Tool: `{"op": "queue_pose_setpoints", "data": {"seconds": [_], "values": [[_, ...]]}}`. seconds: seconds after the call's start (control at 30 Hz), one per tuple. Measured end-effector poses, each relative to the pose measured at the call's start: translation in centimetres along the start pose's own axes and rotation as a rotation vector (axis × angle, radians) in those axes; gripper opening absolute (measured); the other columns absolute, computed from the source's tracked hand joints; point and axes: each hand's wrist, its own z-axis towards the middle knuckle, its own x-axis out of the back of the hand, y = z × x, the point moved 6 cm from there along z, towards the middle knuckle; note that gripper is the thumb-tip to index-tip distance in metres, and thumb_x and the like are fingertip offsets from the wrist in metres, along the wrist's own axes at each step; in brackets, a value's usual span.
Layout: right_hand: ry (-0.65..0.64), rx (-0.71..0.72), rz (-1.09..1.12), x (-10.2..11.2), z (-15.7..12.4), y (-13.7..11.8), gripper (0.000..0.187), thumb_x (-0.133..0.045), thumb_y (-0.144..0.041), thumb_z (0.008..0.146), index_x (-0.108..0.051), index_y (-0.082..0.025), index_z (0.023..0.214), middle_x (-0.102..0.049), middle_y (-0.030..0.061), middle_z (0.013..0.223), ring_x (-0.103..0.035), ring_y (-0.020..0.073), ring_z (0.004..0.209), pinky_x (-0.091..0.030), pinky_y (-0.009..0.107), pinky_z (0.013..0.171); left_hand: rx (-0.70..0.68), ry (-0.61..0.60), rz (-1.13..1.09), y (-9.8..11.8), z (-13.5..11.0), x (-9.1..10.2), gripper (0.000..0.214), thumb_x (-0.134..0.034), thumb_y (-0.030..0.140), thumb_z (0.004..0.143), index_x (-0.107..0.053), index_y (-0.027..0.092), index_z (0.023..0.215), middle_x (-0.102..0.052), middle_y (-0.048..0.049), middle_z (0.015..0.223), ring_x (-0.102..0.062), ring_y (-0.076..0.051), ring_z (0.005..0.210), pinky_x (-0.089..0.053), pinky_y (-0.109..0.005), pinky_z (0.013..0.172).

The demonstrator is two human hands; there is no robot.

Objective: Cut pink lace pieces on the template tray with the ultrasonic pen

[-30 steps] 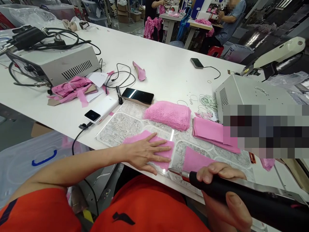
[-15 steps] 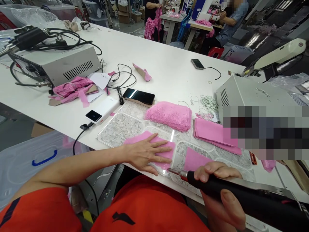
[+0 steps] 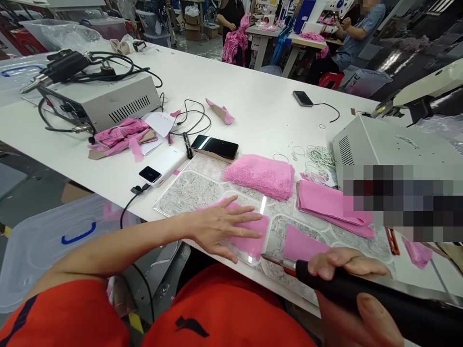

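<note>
My left hand (image 3: 224,230) lies with its fingers spread on a pink piece of fabric (image 3: 249,236), which rests on a clear sheet over a patterned grey board (image 3: 188,193). Wrapped around a thick black handheld tool (image 3: 347,289) is my right hand (image 3: 361,284). The tool's pointed metal tip (image 3: 271,259) is just right of the fabric's lower right corner; whether it touches the sheet I cannot tell. A second pink piece (image 3: 302,243) lies behind the tool. Farther back are a textured pink bundle (image 3: 262,176) and a folded pink stack (image 3: 331,202).
Left of the board are a white power bank (image 3: 164,166) and a phone (image 3: 215,146). Vented grey boxes (image 3: 112,99) stand on both sides of the white table (image 3: 260,106), one topped by another black tool (image 3: 68,66). Two people work at the back.
The view has shifted slightly, so the table's things appear farther right. My left hand sits a little farther left on the fabric. My right hand still grips the tool near the fabric's corner.
</note>
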Motion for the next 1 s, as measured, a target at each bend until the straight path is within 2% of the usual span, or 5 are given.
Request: {"op": "queue_pose_setpoints", "data": {"seconds": [0.17,0.3,0.53,0.8,1.0], "values": [[0.049,0.033,-0.006,-0.4,0.4,0.4,0.02,-0.062,-0.032,0.071,-0.062,-0.019,0.087,-0.057,0.0022,0.081,-0.052,0.0131,0.059,-0.049,0.033,0.053,0.14,0.079,-0.05,-2.5,-4.5,1.7,0.044,-0.041,0.033,0.098,-0.046,0.023,0.141,-0.034,-0.0091,0.154,-0.022,-0.027,0.146,-0.008,-0.054,0.119],[0.049,-0.017,0.003,-1.8,0.5,1.8,0.02,-0.061,-0.032,0.07,-0.061,-0.019,0.086,-0.056,0.0023,0.083,-0.052,0.0131,0.059,-0.049,0.034,0.054,0.184,0.108,-0.056,-4.0,-7.3,1.7,0.039,-0.036,0.026,0.1,-0.053,0.021,0.135,-0.04,-0.0095,0.15,-0.024,-0.025,0.145,-0.014,-0.052,0.118],[0.01,-0.004,0.028,-4.6,1.0,3.2,0.02,-0.061,-0.031,0.07,-0.061,-0.019,0.085,-0.056,0.002,0.085,-0.052,0.013,0.059,-0.049,0.035,0.054,0.181,0.132,-0.085,-4.3,-8.6,1.7,0.039,-0.036,0.021,0.097,-0.058,0.022,0.129,-0.04,-0.0074,0.15,-0.024,-0.024,0.145,-0.014,-0.051,0.119],[-0.087,0.053,0.092,-9.2,1.5,4.3,0.019,-0.061,-0.031,0.076,-0.061,-0.019,0.091,-0.057,0.0018,0.09,-0.054,0.0125,0.061,-0.05,0.035,0.056,0.193,0.224,-0.07,-5.0,-10.6,1.4,0.051,-0.038,0.001,0.082,-0.061,0.017,0.125,-0.045,-0.0086,0.146,-0.026,-0.023,0.144,-0.02,-0.05,0.119],[-0.148,0.046,0.072,-12.3,1.2,5.0,0.019,-0.06,-0.028,0.079,-0.06,-0.022,0.097,-0.054,0.0022,0.096,-0.053,0.0127,0.066,-0.051,0.035,0.062,0.207,0.238,-0.036,-5.1,-10.9,1.2,0.051,-0.039,-0.002,0.079,-0.067,0.019,0.115,-0.051,-0.0061,0.142,-0.029,-0.023,0.143,-0.023,-0.05,0.118]]}}
